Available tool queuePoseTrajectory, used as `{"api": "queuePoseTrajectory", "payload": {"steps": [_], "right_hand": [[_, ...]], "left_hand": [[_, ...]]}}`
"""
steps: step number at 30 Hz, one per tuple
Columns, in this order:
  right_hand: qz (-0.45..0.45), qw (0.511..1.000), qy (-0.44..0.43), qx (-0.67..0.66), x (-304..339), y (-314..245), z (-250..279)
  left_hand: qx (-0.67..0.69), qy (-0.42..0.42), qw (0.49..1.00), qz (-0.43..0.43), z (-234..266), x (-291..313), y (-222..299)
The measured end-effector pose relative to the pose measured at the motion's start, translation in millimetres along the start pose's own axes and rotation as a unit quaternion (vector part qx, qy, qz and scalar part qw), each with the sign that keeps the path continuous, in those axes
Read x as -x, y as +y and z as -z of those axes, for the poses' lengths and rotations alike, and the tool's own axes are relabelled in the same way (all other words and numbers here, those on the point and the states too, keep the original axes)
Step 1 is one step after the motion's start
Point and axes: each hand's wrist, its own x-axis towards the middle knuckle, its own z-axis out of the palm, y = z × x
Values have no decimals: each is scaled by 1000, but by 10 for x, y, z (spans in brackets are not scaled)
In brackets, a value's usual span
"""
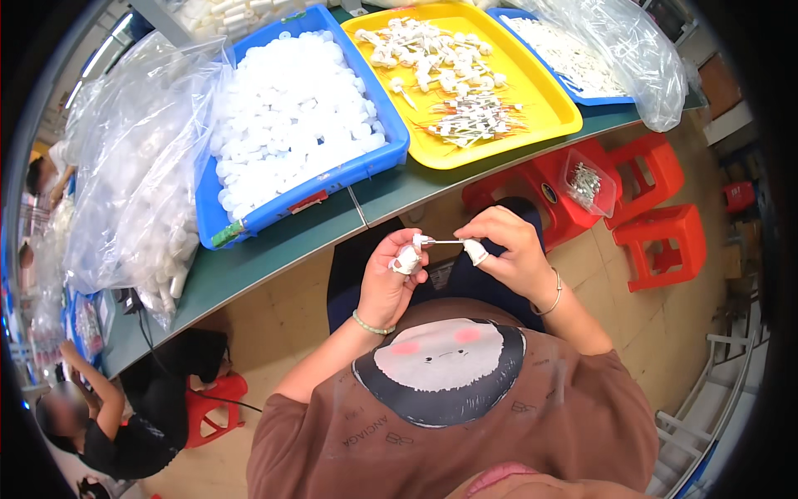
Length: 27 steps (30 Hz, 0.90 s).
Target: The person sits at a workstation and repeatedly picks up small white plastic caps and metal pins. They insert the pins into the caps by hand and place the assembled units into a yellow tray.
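My left hand [384,279] is closed on a small white plastic part [407,260] in front of my chest, just off the table's near edge. A thin pale rod [447,242] runs level from that part toward my right hand [514,254]. The right fingers pinch a white, cap-like piece [475,252] at the rod's other end. How the rod joins either piece is too small to tell. Beyond my hands, a yellow tray [544,129] on the table holds white parts with thin wires, some in a loose heap and some in a neater bundle.
Left of the tray stands a blue bin [320,193] of white round plastic pieces, beside clear plastic bags [125,166]. A blue tray [611,100] lies at the back right. Red stools [665,249] stand on the right, one bearing a clear box [592,187]. Another person [125,424] sits at lower left.
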Motion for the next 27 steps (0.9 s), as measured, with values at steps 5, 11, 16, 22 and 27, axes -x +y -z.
{"api": "queuePoseTrajectory", "payload": {"steps": [5,11,16,22,27], "right_hand": [[-34,997,4,-65,29,19,-50],[-39,998,5,-52,62,46,-68],[52,996,10,65,29,18,-64],[23,999,45,6,14,-63,-199],[139,984,73,84,18,2,-239]], "left_hand": [[2,-2,1000,-9,30,4,-13],[-7,-12,1000,-14,71,0,-19],[-55,-7,998,-21,32,13,-4],[-84,-28,996,-20,-1,4,-24],[-73,-20,997,-6,19,-12,-15]]}}
